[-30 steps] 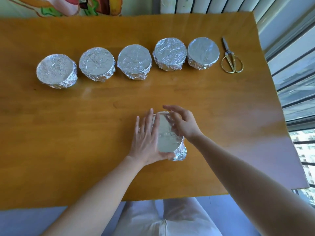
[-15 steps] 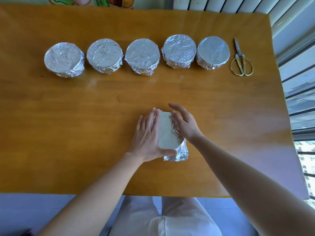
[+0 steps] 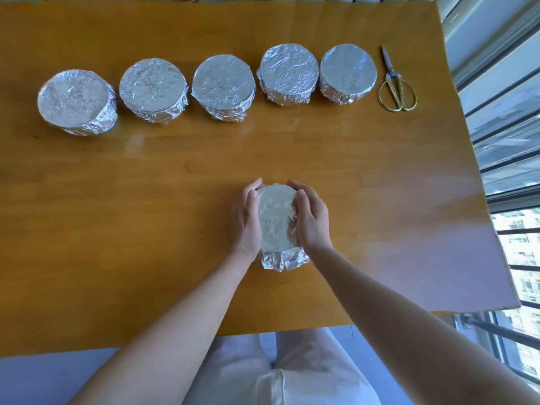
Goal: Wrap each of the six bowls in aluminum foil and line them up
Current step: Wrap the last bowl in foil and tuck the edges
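Left hand and right hand cup sixth foil-wrapped bowl, table centre-near. Five wrapped bowls line far edge, scissors at right end. Wide bare wood between.

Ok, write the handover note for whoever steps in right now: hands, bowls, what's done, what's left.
Left hand: grips the left side of the sixth bowl, which sits near the front middle of the table.
Right hand: grips its right side.
Foil covers the bowl's top; crumpled foil sticks out at its near side.
Done: five wrapped bowls stand in a row along the far side, with scissors at the row's right end.
Left: probably press the loose foil in, then set this bowl in the row.
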Demonstrator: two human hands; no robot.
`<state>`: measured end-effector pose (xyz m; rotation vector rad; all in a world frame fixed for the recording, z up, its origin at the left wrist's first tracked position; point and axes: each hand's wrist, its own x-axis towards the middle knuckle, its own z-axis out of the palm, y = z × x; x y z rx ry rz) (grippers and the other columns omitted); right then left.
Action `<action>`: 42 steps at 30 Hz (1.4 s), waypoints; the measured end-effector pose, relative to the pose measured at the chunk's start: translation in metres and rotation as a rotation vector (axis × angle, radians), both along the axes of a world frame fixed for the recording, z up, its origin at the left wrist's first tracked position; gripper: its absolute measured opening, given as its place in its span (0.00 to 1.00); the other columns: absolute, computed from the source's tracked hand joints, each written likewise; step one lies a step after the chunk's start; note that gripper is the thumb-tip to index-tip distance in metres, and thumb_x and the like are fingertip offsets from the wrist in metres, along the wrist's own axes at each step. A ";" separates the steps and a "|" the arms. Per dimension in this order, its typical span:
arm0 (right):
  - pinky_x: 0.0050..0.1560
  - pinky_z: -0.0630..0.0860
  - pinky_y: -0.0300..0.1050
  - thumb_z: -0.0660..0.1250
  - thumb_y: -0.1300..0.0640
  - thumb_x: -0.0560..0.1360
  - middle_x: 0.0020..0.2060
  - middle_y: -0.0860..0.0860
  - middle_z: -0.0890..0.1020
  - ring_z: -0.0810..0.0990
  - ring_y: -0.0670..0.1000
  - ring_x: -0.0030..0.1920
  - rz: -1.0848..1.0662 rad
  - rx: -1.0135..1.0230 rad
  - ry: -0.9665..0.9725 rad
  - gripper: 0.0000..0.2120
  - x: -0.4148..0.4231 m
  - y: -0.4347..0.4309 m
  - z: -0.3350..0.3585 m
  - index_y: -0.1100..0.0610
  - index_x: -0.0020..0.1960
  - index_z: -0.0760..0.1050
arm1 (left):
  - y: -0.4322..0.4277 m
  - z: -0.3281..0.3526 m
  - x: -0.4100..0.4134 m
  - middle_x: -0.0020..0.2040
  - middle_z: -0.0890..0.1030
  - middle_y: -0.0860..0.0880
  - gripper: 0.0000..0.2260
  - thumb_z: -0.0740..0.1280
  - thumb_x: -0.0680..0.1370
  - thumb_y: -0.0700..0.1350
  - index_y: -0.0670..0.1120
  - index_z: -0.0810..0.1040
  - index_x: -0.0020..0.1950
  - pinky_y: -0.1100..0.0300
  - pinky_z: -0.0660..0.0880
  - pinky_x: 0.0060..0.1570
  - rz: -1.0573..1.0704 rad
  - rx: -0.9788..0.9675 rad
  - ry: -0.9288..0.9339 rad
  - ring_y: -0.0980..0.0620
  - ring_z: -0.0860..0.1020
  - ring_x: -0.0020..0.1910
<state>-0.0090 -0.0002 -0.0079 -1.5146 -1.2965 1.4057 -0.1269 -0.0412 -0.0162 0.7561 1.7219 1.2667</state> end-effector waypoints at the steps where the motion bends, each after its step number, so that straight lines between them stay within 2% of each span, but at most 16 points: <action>1: 0.60 0.75 0.46 0.55 0.52 0.80 0.56 0.48 0.83 0.79 0.47 0.57 -0.015 -0.004 -0.002 0.18 -0.001 -0.001 -0.001 0.56 0.62 0.79 | 0.001 -0.002 0.000 0.63 0.78 0.50 0.30 0.50 0.77 0.63 0.46 0.75 0.67 0.51 0.70 0.66 0.012 0.002 0.007 0.55 0.74 0.64; 6: 0.60 0.75 0.45 0.55 0.53 0.80 0.56 0.48 0.83 0.79 0.47 0.58 -0.025 0.006 -0.003 0.18 -0.003 -0.003 -0.003 0.56 0.61 0.79 | 0.000 -0.008 -0.004 0.64 0.76 0.50 0.28 0.49 0.78 0.62 0.48 0.75 0.66 0.46 0.69 0.67 -0.013 0.008 0.081 0.51 0.73 0.66; 9: 0.59 0.70 0.32 0.56 0.51 0.79 0.61 0.47 0.80 0.76 0.41 0.61 0.039 0.013 -0.024 0.20 0.004 -0.002 0.000 0.55 0.67 0.75 | -0.008 -0.006 -0.014 0.69 0.72 0.52 0.28 0.51 0.78 0.62 0.49 0.70 0.72 0.45 0.66 0.70 -0.121 0.029 0.159 0.54 0.69 0.70; 11: 0.60 0.65 0.25 0.59 0.48 0.79 0.67 0.47 0.75 0.71 0.36 0.65 0.106 0.058 -0.061 0.24 0.014 -0.001 0.004 0.54 0.72 0.69 | -0.020 -0.004 -0.028 0.75 0.65 0.54 0.34 0.55 0.76 0.68 0.49 0.63 0.77 0.49 0.60 0.75 -0.271 0.047 0.244 0.56 0.62 0.75; 13: 0.66 0.62 0.28 0.64 0.40 0.75 0.73 0.47 0.68 0.65 0.38 0.72 0.218 0.085 -0.093 0.36 0.024 -0.001 0.006 0.53 0.77 0.60 | -0.034 -0.003 -0.041 0.79 0.57 0.55 0.49 0.61 0.68 0.76 0.51 0.52 0.81 0.54 0.52 0.76 -0.453 0.006 0.321 0.57 0.53 0.78; 15: 0.73 0.59 0.39 0.70 0.34 0.68 0.78 0.48 0.59 0.58 0.42 0.77 0.373 0.081 -0.147 0.51 0.033 -0.002 0.007 0.53 0.80 0.50 | -0.044 -0.001 -0.049 0.81 0.49 0.55 0.60 0.66 0.61 0.78 0.53 0.42 0.81 0.54 0.47 0.75 -0.605 -0.069 0.422 0.58 0.47 0.78; 17: 0.75 0.56 0.46 0.74 0.31 0.61 0.78 0.47 0.53 0.52 0.39 0.77 0.512 0.093 -0.225 0.62 0.040 -0.005 0.008 0.52 0.80 0.41 | -0.048 0.002 -0.050 0.81 0.45 0.55 0.63 0.72 0.59 0.74 0.54 0.36 0.80 0.53 0.44 0.75 -0.691 -0.098 0.524 0.58 0.43 0.77; 19: 0.76 0.52 0.48 0.75 0.31 0.56 0.77 0.46 0.50 0.50 0.37 0.75 0.610 0.111 -0.319 0.68 0.045 -0.008 0.008 0.49 0.79 0.35 | -0.048 0.004 -0.047 0.81 0.43 0.53 0.64 0.77 0.61 0.67 0.52 0.33 0.78 0.54 0.42 0.75 -0.721 -0.106 0.586 0.59 0.42 0.77; 20: 0.76 0.51 0.49 0.77 0.32 0.55 0.78 0.47 0.49 0.48 0.39 0.76 0.649 0.124 -0.369 0.69 0.046 -0.011 0.008 0.48 0.77 0.32 | -0.047 0.004 -0.045 0.81 0.44 0.52 0.64 0.78 0.62 0.65 0.51 0.32 0.78 0.54 0.41 0.75 -0.714 -0.099 0.612 0.58 0.43 0.77; 23: 0.77 0.51 0.52 0.82 0.39 0.57 0.79 0.51 0.47 0.46 0.48 0.78 0.703 0.161 -0.452 0.71 0.046 -0.017 0.002 0.47 0.75 0.28 | -0.043 0.000 -0.040 0.81 0.47 0.48 0.63 0.79 0.63 0.62 0.47 0.35 0.78 0.58 0.40 0.74 -0.671 -0.067 0.679 0.51 0.46 0.78; 26: 0.77 0.53 0.53 0.83 0.43 0.58 0.79 0.52 0.49 0.49 0.49 0.78 0.674 0.186 -0.457 0.70 0.044 -0.019 -0.002 0.46 0.75 0.28 | -0.042 -0.003 -0.037 0.81 0.51 0.46 0.62 0.79 0.63 0.61 0.44 0.39 0.79 0.59 0.43 0.72 -0.636 -0.074 0.711 0.46 0.50 0.78; 31: 0.76 0.57 0.58 0.78 0.34 0.57 0.78 0.51 0.53 0.51 0.50 0.78 0.618 0.183 -0.441 0.70 0.042 -0.020 -0.006 0.45 0.77 0.28 | -0.043 -0.008 -0.032 0.79 0.58 0.48 0.64 0.75 0.60 0.66 0.37 0.43 0.79 0.54 0.50 0.70 -0.517 -0.063 0.717 0.47 0.55 0.75; 34: 0.75 0.58 0.59 0.77 0.33 0.56 0.77 0.52 0.55 0.53 0.50 0.78 0.593 0.179 -0.420 0.69 0.041 -0.021 -0.005 0.48 0.78 0.31 | -0.046 -0.015 -0.029 0.80 0.57 0.48 0.64 0.81 0.59 0.61 0.38 0.44 0.80 0.53 0.49 0.70 -0.438 -0.094 0.709 0.48 0.54 0.76; 37: 0.75 0.58 0.59 0.77 0.34 0.58 0.76 0.52 0.56 0.54 0.50 0.78 0.585 0.180 -0.403 0.68 0.041 -0.022 -0.004 0.49 0.78 0.32 | -0.049 -0.024 -0.024 0.79 0.59 0.42 0.61 0.83 0.60 0.53 0.39 0.47 0.80 0.45 0.52 0.71 -0.369 -0.137 0.758 0.42 0.55 0.76; 39: 0.75 0.58 0.58 0.77 0.35 0.58 0.75 0.49 0.55 0.54 0.50 0.78 0.577 0.172 -0.390 0.67 0.041 -0.023 -0.004 0.47 0.78 0.32 | -0.049 -0.026 -0.019 0.78 0.59 0.40 0.60 0.83 0.59 0.50 0.37 0.49 0.79 0.43 0.52 0.71 -0.320 -0.185 0.736 0.40 0.55 0.77; 42: 0.75 0.58 0.58 0.77 0.36 0.58 0.74 0.46 0.55 0.53 0.49 0.78 0.559 0.163 -0.377 0.67 0.040 -0.025 -0.003 0.46 0.78 0.32 | -0.047 -0.027 -0.015 0.79 0.56 0.39 0.59 0.83 0.59 0.52 0.35 0.51 0.79 0.46 0.48 0.73 -0.300 -0.264 0.724 0.39 0.52 0.78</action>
